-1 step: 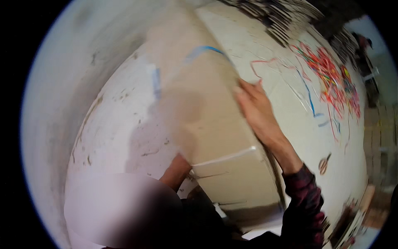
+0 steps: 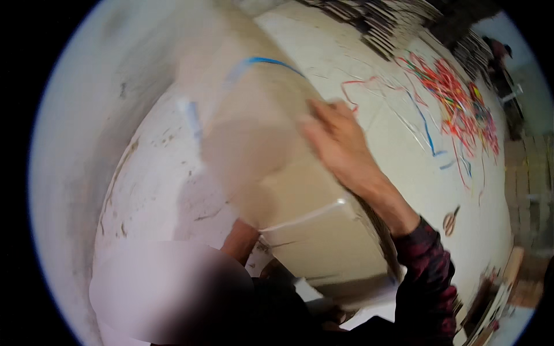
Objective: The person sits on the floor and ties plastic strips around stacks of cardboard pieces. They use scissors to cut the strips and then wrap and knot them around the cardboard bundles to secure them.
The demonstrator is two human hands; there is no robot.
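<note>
A long brown cardboard box or bundle [image 2: 300, 190] stands tilted across the middle, with a blue strap [image 2: 271, 60] round its far part and a white strap [image 2: 306, 216] round its near part. My right hand [image 2: 346, 150] lies at the upper right edge of the box, its thumb and fingers apart and somewhat blurred. Low at the box's left side is my left hand [image 2: 241, 239]; the box hides its fingers, so its grip cannot be seen.
Red, blue and green strapping [image 2: 456, 98] lies tangled on the pale floor at the right, with scissors [image 2: 450, 221] nearer me. Stacked flat cardboard [image 2: 375, 29] is at the back. Another person [image 2: 497, 51] is far right. A pale wall [image 2: 109, 115] stands left.
The box's far end has swung left. My right hand has shifted left and up with its edge, its fingers now more raised. My left hand has moved slightly left.
</note>
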